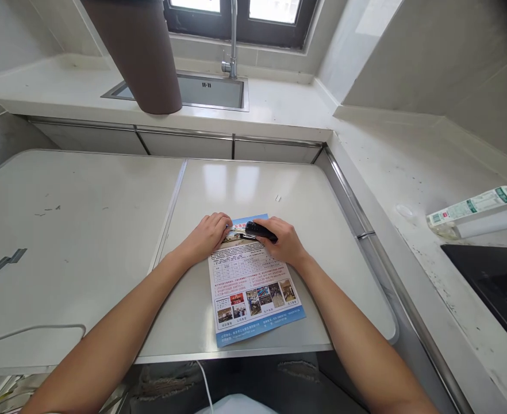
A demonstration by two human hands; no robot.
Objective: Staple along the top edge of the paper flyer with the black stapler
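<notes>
A printed leaflet (257, 287) with blue bands, text and small photos lies on the white table, slightly turned. Over its upper part, my right hand (285, 238) grips a black stapler (258, 231) that points left. A thin metal part shows at the stapler's front, between the two hands. My left hand (212, 234) rests at the leaflet's upper left edge, fingers curled and close to that metal part. What those fingertips hold, if anything, is hidden.
Staple strips (7, 261) lie at the far left of the folding table (107, 201), with small bits (278, 198) beyond the leaflet. A brown cylindrical object (150, 63) stands before the sink (212, 92). The right counter holds a clear bottle (477, 210) and a black cooktop (490, 282).
</notes>
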